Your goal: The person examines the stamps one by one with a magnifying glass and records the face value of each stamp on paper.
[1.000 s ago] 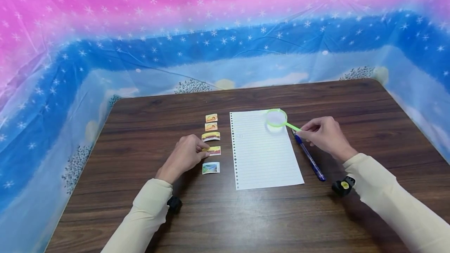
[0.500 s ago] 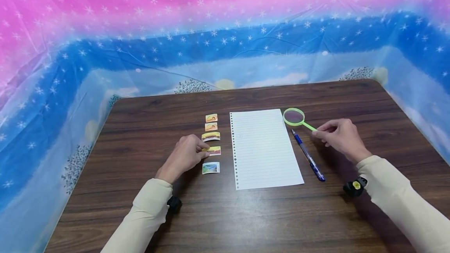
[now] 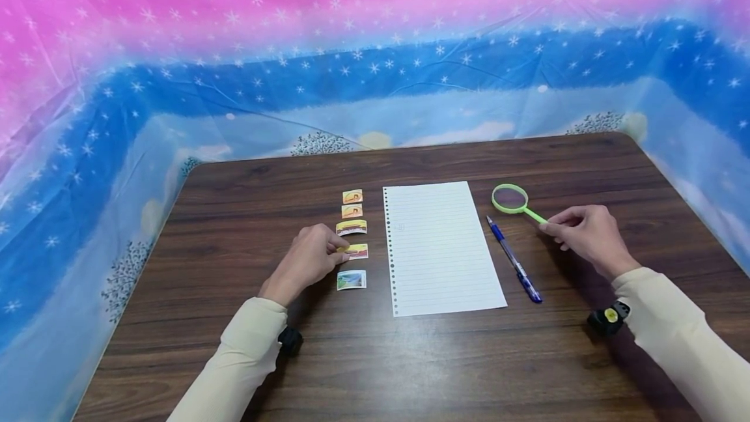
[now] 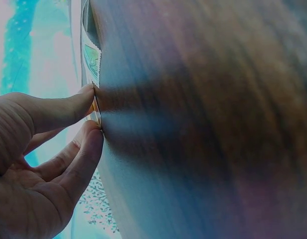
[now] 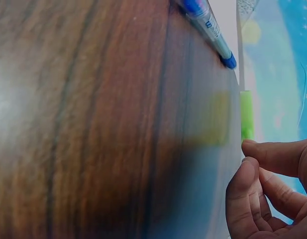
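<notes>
Grips yellow-and-maroon stamp (image 3: pixel 359 251) between thumb and fingertips of left hand (image 3: pixel 310 253), leaving right part uncovered. Pinches end of handle of green magnifying glass (image 3: pixel 510 198) with thumb and fingers of right hand (image 3: pixel 588 236), with lens ahead and left of right fingertips. Can't tell rim's contact with tabletop (image 3: pixel 381 370). Has second yellow-and-maroon stamp (image 3: pixel 351 227) just beyond left fingertips, upper orange stamp (image 3: pixel 352 196) and lower orange stamp (image 3: pixel 352 211) farther past, landscape stamp (image 3: pixel 351 280) closer in than left fingers, all in one column. Has ruled loose-leaf sheet (image 3: pixel 445 249) between left and right fingers, with punched holes along side toward left fingers and faint writing near that edge, too small to read. Has blue pen (image 3: pixel 514 259) left of right fingers, slanted beside sheet, with tip away. Shows pink-and-blue snowflake drape (image 3: pixel 375 18) well beyond all fingers, pale sleeves (image 3: pixel 234 357) and black wrist devices (image 3: pixel 290 341) behind them.
</notes>
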A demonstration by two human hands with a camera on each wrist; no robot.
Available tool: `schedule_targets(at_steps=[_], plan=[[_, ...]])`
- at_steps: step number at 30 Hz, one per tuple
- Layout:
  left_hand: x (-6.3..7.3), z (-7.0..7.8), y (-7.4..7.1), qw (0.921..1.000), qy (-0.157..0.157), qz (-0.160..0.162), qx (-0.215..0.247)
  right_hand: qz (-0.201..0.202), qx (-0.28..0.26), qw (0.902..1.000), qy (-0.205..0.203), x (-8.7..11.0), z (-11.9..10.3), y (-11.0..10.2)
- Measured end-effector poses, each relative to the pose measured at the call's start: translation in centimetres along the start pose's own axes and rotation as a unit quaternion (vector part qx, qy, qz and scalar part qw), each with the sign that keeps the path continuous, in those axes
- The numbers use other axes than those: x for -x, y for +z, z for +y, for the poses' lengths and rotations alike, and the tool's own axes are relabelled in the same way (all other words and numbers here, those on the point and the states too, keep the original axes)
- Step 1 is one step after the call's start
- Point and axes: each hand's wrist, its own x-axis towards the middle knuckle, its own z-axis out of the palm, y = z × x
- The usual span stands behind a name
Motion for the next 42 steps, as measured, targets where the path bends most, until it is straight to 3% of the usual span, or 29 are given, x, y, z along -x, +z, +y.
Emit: schedule_targets(at_steps=[16, 42], plan=[[0.0, -0.1, 0.1, 1.0, 0.005, 0.001, -0.003, -0.006, 0.008, 0.9997, 0.022, 0.1, 1.1, 0.0], [0.2, -0.1, 0.0, 0.9994, 0.026, 0.013, -0.018, -0.016, 0.042, 0.9986, 0.03, 0.1, 1.1, 0.2]])
